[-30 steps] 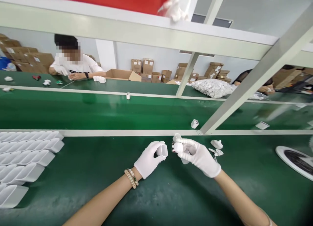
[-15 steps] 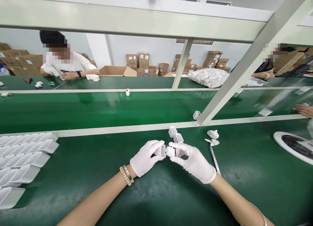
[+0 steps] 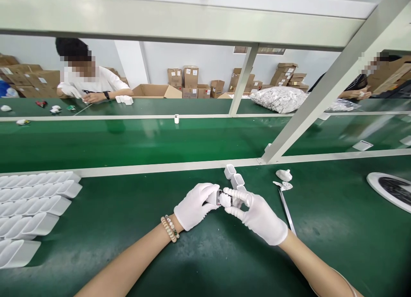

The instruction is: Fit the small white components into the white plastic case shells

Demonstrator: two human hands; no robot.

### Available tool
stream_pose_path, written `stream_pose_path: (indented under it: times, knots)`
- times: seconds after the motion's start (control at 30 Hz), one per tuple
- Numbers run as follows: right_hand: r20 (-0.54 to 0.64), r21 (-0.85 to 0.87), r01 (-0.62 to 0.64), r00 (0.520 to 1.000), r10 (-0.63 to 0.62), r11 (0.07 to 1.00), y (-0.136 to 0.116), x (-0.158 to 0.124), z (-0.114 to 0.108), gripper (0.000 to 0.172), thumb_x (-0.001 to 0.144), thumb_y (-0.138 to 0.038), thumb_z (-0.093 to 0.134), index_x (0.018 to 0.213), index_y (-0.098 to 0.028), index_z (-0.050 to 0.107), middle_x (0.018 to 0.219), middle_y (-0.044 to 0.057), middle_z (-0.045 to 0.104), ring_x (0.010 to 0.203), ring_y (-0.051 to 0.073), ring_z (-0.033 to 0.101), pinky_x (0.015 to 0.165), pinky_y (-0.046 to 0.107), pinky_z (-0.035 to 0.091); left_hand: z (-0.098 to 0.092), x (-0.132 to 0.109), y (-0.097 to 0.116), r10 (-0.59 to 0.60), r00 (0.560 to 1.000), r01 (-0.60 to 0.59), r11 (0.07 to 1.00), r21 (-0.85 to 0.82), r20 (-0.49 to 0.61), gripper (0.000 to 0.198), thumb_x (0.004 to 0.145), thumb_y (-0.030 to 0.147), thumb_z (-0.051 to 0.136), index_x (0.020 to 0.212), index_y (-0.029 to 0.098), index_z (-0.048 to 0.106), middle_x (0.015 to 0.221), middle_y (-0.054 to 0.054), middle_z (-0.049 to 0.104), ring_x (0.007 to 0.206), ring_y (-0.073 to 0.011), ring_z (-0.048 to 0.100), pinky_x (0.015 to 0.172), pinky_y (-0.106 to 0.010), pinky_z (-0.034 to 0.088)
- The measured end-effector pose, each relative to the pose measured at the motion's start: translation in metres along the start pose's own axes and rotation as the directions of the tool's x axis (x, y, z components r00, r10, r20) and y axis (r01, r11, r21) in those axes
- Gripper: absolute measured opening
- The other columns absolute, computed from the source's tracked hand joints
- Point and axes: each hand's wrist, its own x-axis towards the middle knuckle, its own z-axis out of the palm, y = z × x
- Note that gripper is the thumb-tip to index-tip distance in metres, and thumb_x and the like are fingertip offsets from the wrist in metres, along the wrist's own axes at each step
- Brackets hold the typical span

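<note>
The left hand (image 3: 195,207) gripped a white housing (image 3: 212,197), turned sideways so its mouth faced the insert (image 3: 225,200) that the right hand (image 3: 261,215) pinched between thumb and fingers; whether it had entered was hard to tell. More housings (image 3: 236,181) stood just beyond the right fingertips, presumably for easy reach.

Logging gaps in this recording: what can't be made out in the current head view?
Head view: white housing, partly covered by the left hand.
Head view: small white part, partly covered by the right hand.
Head view: white item, mostly behind the slanted post.
Head view: round item, cut off by the right edge.
</note>
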Motion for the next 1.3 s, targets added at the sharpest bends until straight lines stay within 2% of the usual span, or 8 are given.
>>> stream_pose_path:
  times: [0.2, 0.47, 0.63, 0.73, 0.83, 0.93, 1.1, 1.3]
  knots:
    - [-0.007, 0.001, -0.054, 0.999, 0.054, 0.999, -0.004, -0.002, 0.001, 0.04, 0.084, -0.03, 0.062, 0.122, -0.022, 0.068, 0.069, -0.001, 0.06, 0.062, 0.016, 0.057, 0.064, 0.033, 0.057, 0.001, 0.0, 0.001, 0.001, 1.0, -0.001, 0.999, 0.043, 0.003, 0.048, 0.085, 0.02, 0.068, 0.13, 0.027, 0.054, 0.13, -0.007, 0.059, 0.119, -0.0268, 0.055, 0.105, -0.044, 0.046]
    - [0.059, -0.016, -0.076, 0.995, 0.077, 0.997, -0.003, 0.001, 0.0, 0.039, 0.084, -0.03, 0.061, 0.121, -0.024, 0.068, 0.07, -0.001, 0.057, 0.062, 0.015, 0.055, 0.061, 0.03, 0.055, -0.004, 0.001, 0.003, 0.046, 0.997, -0.054, 0.991, 0.12, 0.07, 0.039, 0.09, 0.022, 0.061, 0.128, 0.025, 0.054, 0.126, -0.007, 0.061, 0.114, -0.0246, 0.057, 0.1, -0.042, 0.05]
    - [0.023, -0.027, -0.074, 0.997, 0.075, 0.997, -0.001, 0.001, 0.005, 0.042, 0.081, -0.027, 0.063, 0.123, -0.023, 0.067, 0.071, 0.0, 0.058, 0.062, 0.016, 0.056, 0.062, 0.032, 0.056, -0.002, 0.0, 0.002, 0.026, 0.998, -0.034, 0.989, 0.145, 0.058, 0.043, 0.089, 0.022, 0.062, 0.131, 0.025, 0.052, 0.129, -0.008, 0.059, 0.117, -0.0255, 0.055, 0.102, -0.044, 0.048]
    - [-0.009, -0.054, -0.072, 0.997, 0.072, 0.996, -0.002, 0.0, 0.008, 0.036, 0.082, -0.025, 0.063, 0.117, -0.024, 0.07, 0.072, 0.0, 0.058, 0.062, 0.016, 0.057, 0.063, 0.032, 0.056, -0.001, 0.0, 0.003, 0.01, 0.997, -0.021, 0.989, 0.145, 0.075, 0.044, 0.089, 0.023, 0.062, 0.131, 0.025, 0.052, 0.13, -0.008, 0.059, 0.118, -0.0259, 0.055, 0.103, -0.045, 0.048]
    - [-0.018, -0.048, -0.034, 0.999, 0.033, 0.998, -0.001, 0.0, 0.011, 0.031, 0.082, -0.024, 0.064, 0.112, -0.026, 0.071, 0.072, 0.0, 0.058, 0.059, 0.015, 0.057, 0.06, 0.031, 0.057, 0.0, 0.0, 0.004, 0.009, 0.995, -0.022, 0.991, 0.132, 0.097, 0.042, 0.088, 0.022, 0.062, 0.129, 0.025, 0.053, 0.129, -0.008, 0.06, 0.119, -0.0262, 0.055, 0.103, -0.046, 0.048]
    - [-0.051, -0.027, 0.01, 0.999, -0.012, 1.0, 0.005, 0.002, 0.015, 0.038, 0.082, -0.027, 0.067, 0.12, -0.024, 0.065, 0.071, -0.001, 0.06, 0.06, 0.016, 0.06, 0.064, 0.033, 0.06, 0.0, 0.0, 0.005, -0.008, 0.998, 0.001, 0.995, 0.104, 0.068, 0.043, 0.087, 0.021, 0.063, 0.129, 0.024, 0.053, 0.129, -0.008, 0.06, 0.119, -0.0264, 0.055, 0.103, -0.046, 0.048]
    - [-0.173, -0.025, 0.226, 0.958, -0.227, 0.974, 0.014, 0.004, 0.02, 0.043, 0.085, -0.04, 0.067, 0.124, -0.025, 0.054, 0.082, 0.001, 0.065, 0.07, 0.018, 0.066, 0.074, 0.039, 0.062, 0.002, -0.003, 0.007, -0.056, 0.998, 0.055, 0.998, 0.02, 0.032, 0.044, 0.085, 0.022, 0.064, 0.128, 0.025, 0.054, 0.129, -0.008, 0.059, 0.119, -0.0268, 0.056, 0.104, -0.047, 0.048]
    - [-0.177, -0.076, 0.251, 0.949, -0.261, 0.965, 0.004, 0.0, 0.027, 0.021, 0.093, -0.038, 0.058, 0.108, -0.024, 0.063, 0.082, 0.004, 0.071, 0.075, 0.022, 0.07, 0.072, 0.038, 0.062, 0.009, -0.006, 0.007, -0.092, 0.993, 0.083, 0.991, -0.101, -0.081, 0.047, 0.084, 0.017, 0.063, 0.129, 0.025, 0.053, 0.13, -0.008, 0.059, 0.118, -0.0256, 0.058, 0.105, -0.046, 0.048]
